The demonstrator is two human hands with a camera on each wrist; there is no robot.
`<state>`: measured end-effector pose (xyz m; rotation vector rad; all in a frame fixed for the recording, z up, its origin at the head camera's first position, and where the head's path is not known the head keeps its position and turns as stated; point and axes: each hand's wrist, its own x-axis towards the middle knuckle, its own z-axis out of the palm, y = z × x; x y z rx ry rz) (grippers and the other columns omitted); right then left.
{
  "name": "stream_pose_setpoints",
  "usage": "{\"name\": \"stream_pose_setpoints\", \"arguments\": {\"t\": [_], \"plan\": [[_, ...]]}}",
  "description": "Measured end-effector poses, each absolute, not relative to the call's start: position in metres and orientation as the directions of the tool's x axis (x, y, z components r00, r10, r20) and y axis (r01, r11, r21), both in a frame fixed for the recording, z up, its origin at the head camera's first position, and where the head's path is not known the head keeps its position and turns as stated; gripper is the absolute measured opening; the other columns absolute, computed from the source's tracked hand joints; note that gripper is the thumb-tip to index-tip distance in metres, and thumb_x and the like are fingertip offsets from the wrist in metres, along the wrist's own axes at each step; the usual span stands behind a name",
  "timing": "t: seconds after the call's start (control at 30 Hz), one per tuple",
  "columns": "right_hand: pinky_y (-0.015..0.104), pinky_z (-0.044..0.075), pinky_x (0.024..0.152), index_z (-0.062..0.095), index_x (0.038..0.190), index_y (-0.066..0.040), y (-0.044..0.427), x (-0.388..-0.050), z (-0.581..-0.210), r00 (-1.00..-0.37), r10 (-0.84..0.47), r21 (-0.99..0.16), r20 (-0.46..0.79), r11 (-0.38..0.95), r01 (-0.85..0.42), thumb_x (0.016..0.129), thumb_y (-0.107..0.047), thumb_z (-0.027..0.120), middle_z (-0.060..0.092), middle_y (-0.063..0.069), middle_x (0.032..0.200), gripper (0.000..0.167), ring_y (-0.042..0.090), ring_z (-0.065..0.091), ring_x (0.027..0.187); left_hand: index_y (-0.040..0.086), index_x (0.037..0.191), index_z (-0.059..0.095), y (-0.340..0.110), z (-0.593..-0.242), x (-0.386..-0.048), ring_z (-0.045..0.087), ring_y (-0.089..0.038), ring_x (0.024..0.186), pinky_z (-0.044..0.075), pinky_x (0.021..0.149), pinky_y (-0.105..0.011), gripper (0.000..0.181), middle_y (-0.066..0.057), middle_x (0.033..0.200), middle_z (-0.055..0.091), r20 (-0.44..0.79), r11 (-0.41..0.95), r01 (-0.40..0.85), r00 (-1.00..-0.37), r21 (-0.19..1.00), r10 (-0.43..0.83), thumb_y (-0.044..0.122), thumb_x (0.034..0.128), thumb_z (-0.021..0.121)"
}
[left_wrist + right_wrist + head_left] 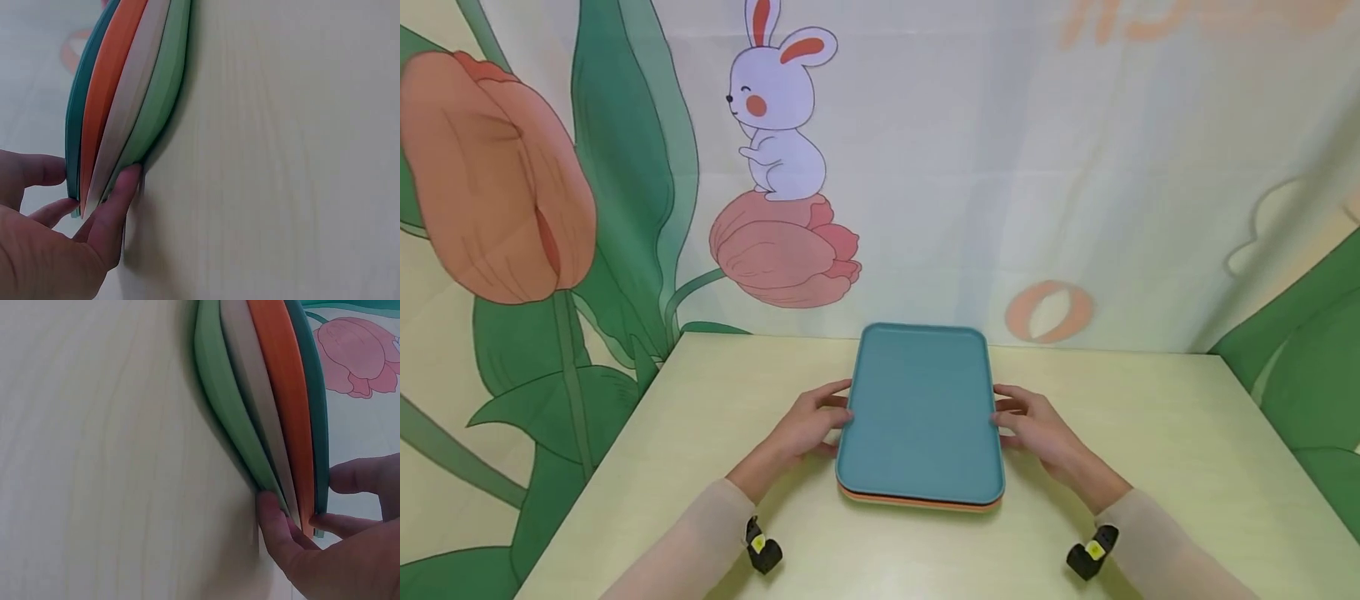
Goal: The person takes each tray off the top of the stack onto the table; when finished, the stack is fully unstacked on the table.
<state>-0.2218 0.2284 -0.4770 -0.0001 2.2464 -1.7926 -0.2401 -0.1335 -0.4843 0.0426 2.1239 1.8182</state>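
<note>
A stack of rounded rectangular trays lies at the middle of the table, its top one teal [921, 408]. Both wrist views show the layers beneath: an orange tray [109, 87], a beige tray [132, 81] and a green tray [165, 87] at the bottom. My left hand [808, 423] grips the stack's left edge, thumb at the teal rim and a finger at the green tray's underside. On the opposite edge my right hand [1041, 429] grips the same way, with fingertips [269, 501] at the green tray.
The pale wooden table [700, 417] extends on both sides of the stack. Behind it hangs a curtain [925, 183] printed with tulips, leaves and a white rabbit. A small black device sits at each wrist, below the sleeves.
</note>
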Motion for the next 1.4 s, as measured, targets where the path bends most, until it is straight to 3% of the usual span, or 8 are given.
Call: {"name": "stream_pose_setpoints", "arguments": {"t": [0.23, 0.57, 0.9, 1.17, 1.4], "plan": [[0.04, 0.062, 0.088, 0.036, 0.161, 0.006, 0.247, -0.219, -0.478, -0.975, -0.128, -0.938, -0.18, 0.32, 0.131, 0.102, -0.004, 0.054, 0.053, 0.031, 0.142, 0.062, 0.033, 0.063, 0.116, 0.008, 0.156, 0.051, -0.11, -0.482, -0.235, 0.068, -0.029, 0.102, 0.063, 0.058, -0.043, 0.059, -0.024, 0.136, 0.055, -0.207, 0.179, -0.169, -0.953, 0.969, 0.222, 0.003, 0.0979, 0.061], [0.044, 0.061, 0.094, 0.037, 0.16, 0.006, 0.279, -0.213, -0.476, -0.975, -0.11, -0.943, -0.195, 0.293, 0.156, 0.104, -0.004, 0.054, 0.044, 0.035, 0.153, 0.059, 0.04, 0.058, 0.128, 0.006, 0.155, 0.051, -0.076, -0.483, -0.231, 0.07, -0.026, 0.086, 0.065, 0.06, -0.047, 0.063, -0.024, 0.131, 0.055, -0.174, 0.212, -0.128, -0.96, 0.969, 0.217, 0.003, 0.0925, 0.062], [0.057, 0.052, 0.107, 0.031, 0.164, 0.002, 0.288, -0.212, -0.483, -0.963, -0.151, -0.938, -0.225, 0.299, 0.173, 0.109, -0.011, 0.057, 0.04, 0.034, 0.158, 0.062, 0.045, 0.05, 0.139, 0.005, 0.157, 0.048, -0.077, -0.484, -0.233, 0.066, -0.029, 0.096, 0.065, 0.063, -0.047, 0.062, -0.024, 0.136, 0.052, -0.204, 0.197, -0.156, -0.946, 0.968, 0.252, 0.005, 0.0965, 0.062], [0.058, 0.05, 0.109, 0.029, 0.166, 0.0, 0.288, -0.211, -0.485, -0.961, -0.188, -0.947, -0.201, 0.287, 0.142, 0.11, -0.014, 0.057, 0.039, 0.032, 0.159, 0.064, 0.045, 0.049, 0.14, 0.006, 0.158, 0.048, -0.076, -0.481, -0.234, 0.07, -0.028, 0.101, 0.064, 0.061, -0.046, 0.062, -0.022, 0.136, 0.055, -0.185, 0.213, -0.135, -0.955, 0.968, 0.233, 0.007, 0.0975, 0.06], [0.055, 0.055, 0.104, 0.03, 0.165, 0.002, 0.289, -0.208, -0.482, -0.968, -0.171, -0.939, -0.183, 0.321, 0.12, 0.111, -0.013, 0.056, 0.042, 0.033, 0.156, 0.062, 0.045, 0.052, 0.137, 0.007, 0.161, 0.043, -0.073, -0.482, -0.236, 0.065, -0.032, 0.108, 0.064, 0.064, -0.043, 0.063, -0.023, 0.141, 0.051, -0.2, 0.23, -0.139, -0.942, 0.963, 0.269, 0.007, 0.1003, 0.059]]}}
